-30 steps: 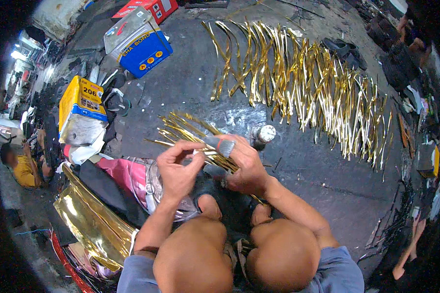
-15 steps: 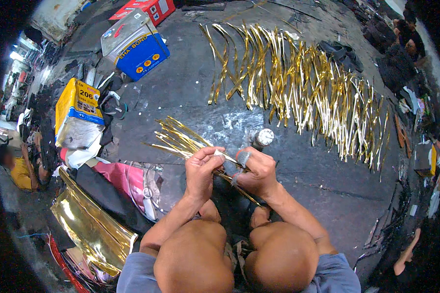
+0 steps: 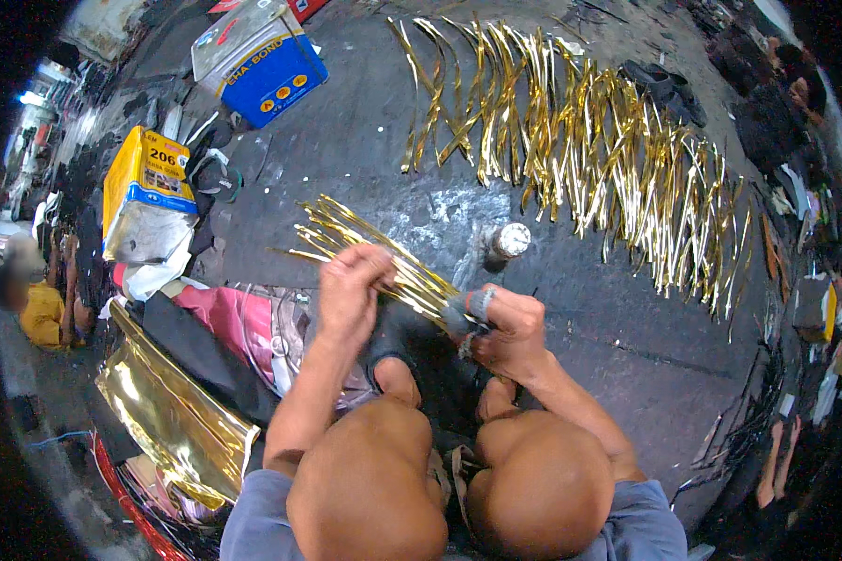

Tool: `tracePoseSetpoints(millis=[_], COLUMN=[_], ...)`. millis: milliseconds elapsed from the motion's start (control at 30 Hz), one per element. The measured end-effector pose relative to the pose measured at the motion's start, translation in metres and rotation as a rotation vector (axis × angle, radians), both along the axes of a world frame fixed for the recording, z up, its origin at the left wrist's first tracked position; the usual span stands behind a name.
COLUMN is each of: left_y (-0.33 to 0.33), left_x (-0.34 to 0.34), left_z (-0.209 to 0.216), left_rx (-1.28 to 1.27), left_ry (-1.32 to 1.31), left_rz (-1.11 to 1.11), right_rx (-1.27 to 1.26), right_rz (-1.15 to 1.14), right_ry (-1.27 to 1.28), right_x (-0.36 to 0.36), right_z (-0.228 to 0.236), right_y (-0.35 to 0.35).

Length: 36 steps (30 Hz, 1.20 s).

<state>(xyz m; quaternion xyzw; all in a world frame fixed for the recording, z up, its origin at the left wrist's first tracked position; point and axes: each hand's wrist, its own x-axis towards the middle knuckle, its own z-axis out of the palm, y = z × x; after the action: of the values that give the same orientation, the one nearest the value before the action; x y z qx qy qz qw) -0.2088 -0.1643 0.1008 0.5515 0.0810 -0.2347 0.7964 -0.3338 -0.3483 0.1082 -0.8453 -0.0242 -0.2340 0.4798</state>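
Observation:
A bundle of thin, shiny gold strips (image 3: 419, 285) slants across in front of my knees, its loose ends fanned out to the upper left. My right hand (image 3: 507, 325) is closed round the bundle's lower right end. Grey wrapping shows on some of that hand's fingers. My left hand (image 3: 351, 285) is beside the strips further up, its fingertips pinched together at the bundle's edge. Whether a strip is between those fingertips is hard to see. Many more gold strips (image 3: 580, 159) lie spread side by side on the dark floor mat at the upper right.
A short, white-topped cylinder (image 3: 510, 241) stands beyond my right hand. Left of me are a blue-and-white container (image 3: 271, 79), a yellow-and-blue tin (image 3: 150, 192), pink material (image 3: 229, 323) and a gold sheet (image 3: 173, 421). Dark sandals (image 3: 664, 91) lie at the upper right. Another person (image 3: 47, 309) is at far left.
My left hand has moved up and left along the strips, away from my right hand. My right hand keeps its hold, slightly lower and to the right. The whole view has shifted a little.

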Motion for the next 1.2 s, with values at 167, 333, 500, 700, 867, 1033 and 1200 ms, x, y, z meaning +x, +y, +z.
tracePoseSetpoints(millis=[167, 333, 500, 700, 867, 1033, 1200], left_y=[0.051, 0.114, 0.153, 0.084, -0.004, -0.089, -0.109], left_x=[0.078, 0.142, 0.173, 0.151, 0.168, 0.194, 0.207], left_z=[-0.035, -0.081, -0.133, -0.111, -0.123, -0.149, -0.153], left_rx=[0.061, 0.228, 0.426, 1.62, 1.291, 1.321, 1.448], left_ry=[0.042, 0.141, 0.165, -0.691, -1.382, -1.747, -1.809], left_rz=[0.071, 0.13, 0.281, 0.156, -0.252, -0.659, -1.011], right_rx=[0.024, 0.095, 0.252, 0.344, 0.326, 0.229, 0.242], right_rz=[-0.032, -0.064, -0.075, -0.252, -0.179, -0.296, -0.399], right_ry=[0.16, 0.383, 0.625, 0.787, 0.648, 0.636, 0.699], right_x=[-0.042, -0.1, -0.144, -0.162, -0.128, -0.141, -0.157], right_z=[-0.01, -0.026, -0.041, -0.082, -0.067, -0.072, -0.075], right_y=[-0.014, -0.034, -0.044, -0.043, -0.029, -0.045, -0.055])
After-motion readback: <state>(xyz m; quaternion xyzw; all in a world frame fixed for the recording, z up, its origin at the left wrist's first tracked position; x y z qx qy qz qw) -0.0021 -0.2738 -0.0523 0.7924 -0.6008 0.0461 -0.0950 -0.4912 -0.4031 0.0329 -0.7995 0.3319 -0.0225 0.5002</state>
